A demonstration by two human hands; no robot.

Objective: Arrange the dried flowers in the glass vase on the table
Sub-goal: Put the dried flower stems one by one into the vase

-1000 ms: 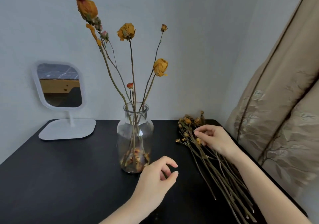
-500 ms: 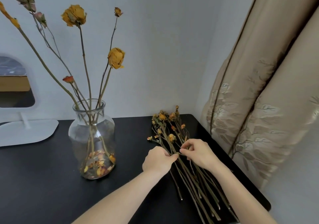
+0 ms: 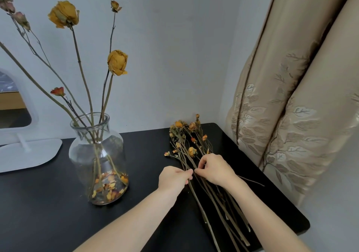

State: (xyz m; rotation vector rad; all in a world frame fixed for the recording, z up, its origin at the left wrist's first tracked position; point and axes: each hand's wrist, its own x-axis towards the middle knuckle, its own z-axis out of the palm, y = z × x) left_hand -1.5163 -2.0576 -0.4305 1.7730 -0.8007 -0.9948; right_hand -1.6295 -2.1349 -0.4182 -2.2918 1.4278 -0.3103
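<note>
Dried flowers lie in a loose bundle [image 3: 192, 151] on the right part of the black table [image 3: 48, 203]. Their small orange and yellow heads point toward the wall and their long bare stems run back toward the person. Both hands are down on the bundle, close together, with fingertips almost meeting. The left hand [image 3: 173, 178] pinches a stem between thumb and fingers. The right hand [image 3: 215, 169], fingers curled, pinches at the stems just beside it.

Well to the left of the bundle a glass vase [image 3: 98, 160] stands upright on the table. It holds several tall stems, fanned out, topped with yellow blooms [image 3: 117, 62] and smaller reddish buds. Loose petals [image 3: 108, 185] cover its bottom. Further left a white mirror [image 3: 19, 150] stands on its flat base, partly out of view. A beige leaf-patterned curtain [image 3: 291, 115] hangs by the table's right edge.
</note>
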